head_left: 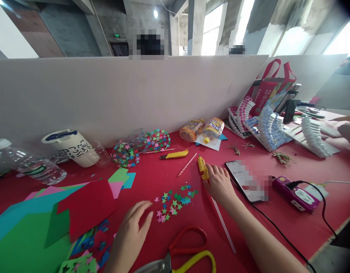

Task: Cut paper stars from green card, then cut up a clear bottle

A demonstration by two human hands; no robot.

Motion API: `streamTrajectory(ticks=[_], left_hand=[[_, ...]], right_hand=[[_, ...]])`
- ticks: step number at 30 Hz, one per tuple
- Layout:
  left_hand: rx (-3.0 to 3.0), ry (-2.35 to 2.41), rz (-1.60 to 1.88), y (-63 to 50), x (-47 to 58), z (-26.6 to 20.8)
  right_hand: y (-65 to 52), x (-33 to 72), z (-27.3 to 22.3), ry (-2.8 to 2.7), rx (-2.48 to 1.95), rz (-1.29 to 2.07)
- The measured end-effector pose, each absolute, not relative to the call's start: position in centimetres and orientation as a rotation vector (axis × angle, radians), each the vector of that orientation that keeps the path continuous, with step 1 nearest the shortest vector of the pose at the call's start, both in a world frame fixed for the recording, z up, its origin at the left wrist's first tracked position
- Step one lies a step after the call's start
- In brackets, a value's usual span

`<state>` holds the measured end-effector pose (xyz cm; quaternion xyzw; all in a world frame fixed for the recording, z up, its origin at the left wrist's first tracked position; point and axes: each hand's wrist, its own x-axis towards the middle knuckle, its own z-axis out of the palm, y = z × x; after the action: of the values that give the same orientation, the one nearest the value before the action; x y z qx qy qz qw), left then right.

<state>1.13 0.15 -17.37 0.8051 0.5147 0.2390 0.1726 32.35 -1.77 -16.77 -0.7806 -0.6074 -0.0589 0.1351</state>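
My right hand (220, 184) is wrapped around a yellow hot glue gun (202, 167) whose tip points away from me; part of its body is hidden by the fingers. A clear glue stick (224, 227) sticks out behind it toward me. My left hand (136, 223) rests by the loose paper stars (175, 204), thumb and fingers apart, holding nothing. These stars are green, pink and blue, scattered on the red table (154, 178). Big scissors (169, 259) with one red and one yellow handle lie between my arms. Beyond the stars are a pink-white striped stick (187, 165) and a yellow utility knife (175, 154).
Coloured paper sheets (89, 204) cover the left side. Containers of stars (153, 140) and a plastic bottle (35, 167) stand near the white partition (120, 94). A phone (244, 182) and a purple power strip (295, 193) with a cord lie right. Another person's hand (348, 132) shows far right.
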Motion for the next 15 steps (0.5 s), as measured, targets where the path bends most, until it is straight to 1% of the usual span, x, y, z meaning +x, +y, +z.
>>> streamTrajectory(ticks=[8, 15], left_hand=[[2.213, 1.473, 0.702, 0.0, 1.1, -16.9], [2.106, 1.485, 0.823, 0.0, 1.1, -16.7]], right_hand=[[-1.6, 32.1, -15.6, -1.770, -2.111, -0.204], [-1.6, 32.2, -15.6, -1.806, -2.036, -0.075]])
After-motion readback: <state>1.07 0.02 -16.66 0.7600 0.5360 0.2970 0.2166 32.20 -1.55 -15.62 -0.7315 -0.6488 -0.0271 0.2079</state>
